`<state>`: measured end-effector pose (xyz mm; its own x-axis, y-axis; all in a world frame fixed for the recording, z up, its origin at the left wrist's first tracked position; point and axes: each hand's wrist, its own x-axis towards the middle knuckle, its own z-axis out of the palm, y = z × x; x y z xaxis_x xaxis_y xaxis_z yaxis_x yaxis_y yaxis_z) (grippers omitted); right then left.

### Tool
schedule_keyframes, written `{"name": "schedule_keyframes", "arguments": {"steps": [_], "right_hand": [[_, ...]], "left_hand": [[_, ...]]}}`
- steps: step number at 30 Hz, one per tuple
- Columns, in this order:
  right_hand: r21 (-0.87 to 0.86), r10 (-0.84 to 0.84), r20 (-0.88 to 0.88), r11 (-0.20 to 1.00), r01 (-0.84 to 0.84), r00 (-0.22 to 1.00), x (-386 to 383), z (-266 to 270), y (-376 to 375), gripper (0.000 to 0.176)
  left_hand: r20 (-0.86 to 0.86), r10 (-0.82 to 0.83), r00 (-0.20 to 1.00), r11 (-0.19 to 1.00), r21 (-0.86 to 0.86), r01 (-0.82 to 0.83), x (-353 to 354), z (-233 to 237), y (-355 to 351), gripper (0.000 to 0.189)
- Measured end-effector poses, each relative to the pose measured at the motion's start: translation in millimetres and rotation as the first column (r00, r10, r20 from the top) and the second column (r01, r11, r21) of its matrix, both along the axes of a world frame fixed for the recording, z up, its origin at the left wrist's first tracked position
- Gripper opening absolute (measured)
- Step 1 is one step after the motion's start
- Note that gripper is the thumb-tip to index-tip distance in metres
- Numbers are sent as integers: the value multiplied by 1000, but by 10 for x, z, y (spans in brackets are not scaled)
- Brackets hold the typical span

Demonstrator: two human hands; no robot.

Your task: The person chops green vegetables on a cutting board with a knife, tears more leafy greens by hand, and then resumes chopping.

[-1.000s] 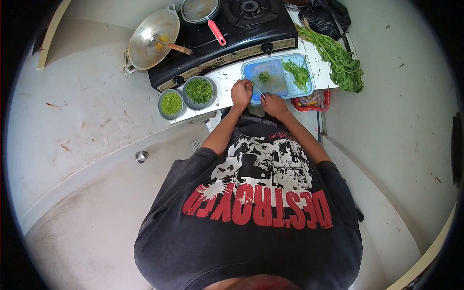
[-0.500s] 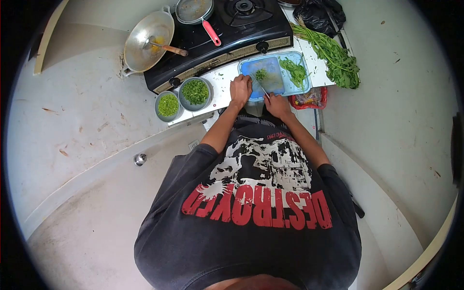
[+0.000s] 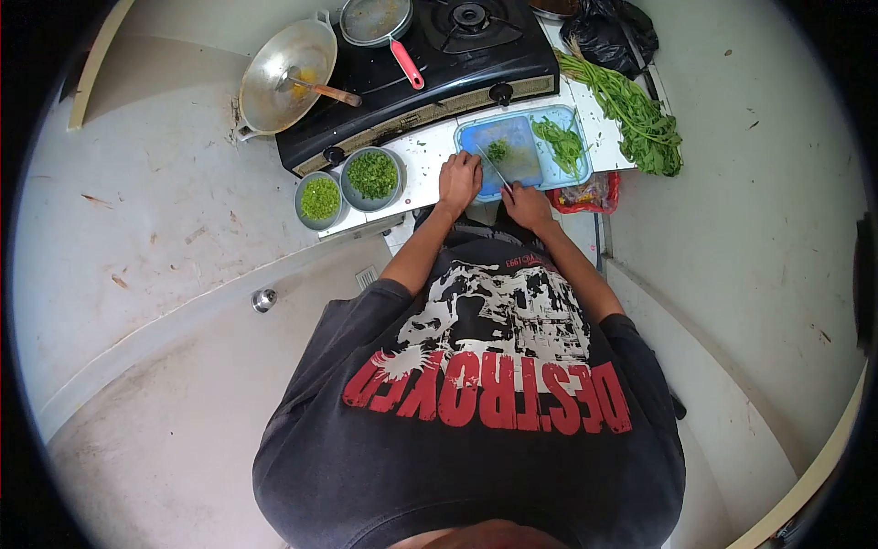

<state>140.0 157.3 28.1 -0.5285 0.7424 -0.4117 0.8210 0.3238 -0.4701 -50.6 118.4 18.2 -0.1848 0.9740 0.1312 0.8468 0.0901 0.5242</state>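
My right hand (image 3: pixel 528 205) grips the handle of a knife (image 3: pixel 497 170) at the near edge of a blue cutting board (image 3: pixel 521 166). The blade slants up and left across the board, beside a small heap of chopped greens (image 3: pixel 497 150). At the board's left edge is my left hand (image 3: pixel 460 179), its fingers curled together close to the blade's tip. Whatever those fingers hold, if anything, is hidden. The board lies in a light blue tray (image 3: pixel 565 113), and loose leafy greens (image 3: pixel 559 145) rest on the tray's right side.
Left of my hands stand a bowl of chopped dark greens (image 3: pixel 372 175) and a bowl of lighter chopped greens (image 3: pixel 319 199). Behind is a black gas stove (image 3: pixel 416 96) with a wok (image 3: pixel 288 78) and a red-handled pan (image 3: pixel 376 22). Right are leafy stalks (image 3: pixel 631 114) and a red basket (image 3: pixel 585 194).
My left hand has shifted slightly right and down, and the knife has tilted a little. The whole view has moved slightly. The greens look much the same.
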Motion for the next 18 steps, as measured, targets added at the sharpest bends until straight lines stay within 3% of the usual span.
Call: {"name": "schedule_keyframes", "arguments": {"steps": [11, 18], "right_hand": [[122, 76, -65, 990, -68, 995, -44, -43, 14, 46], [112, 128, -37, 986, -123, 991, -78, 12, 97, 44]], "left_hand": [[51, 135, 990, 990, -57, -132, -33, 2, 12, 9], [47, 170, 984, 980, -114, -164, -114, -17, -23, 10]]}}
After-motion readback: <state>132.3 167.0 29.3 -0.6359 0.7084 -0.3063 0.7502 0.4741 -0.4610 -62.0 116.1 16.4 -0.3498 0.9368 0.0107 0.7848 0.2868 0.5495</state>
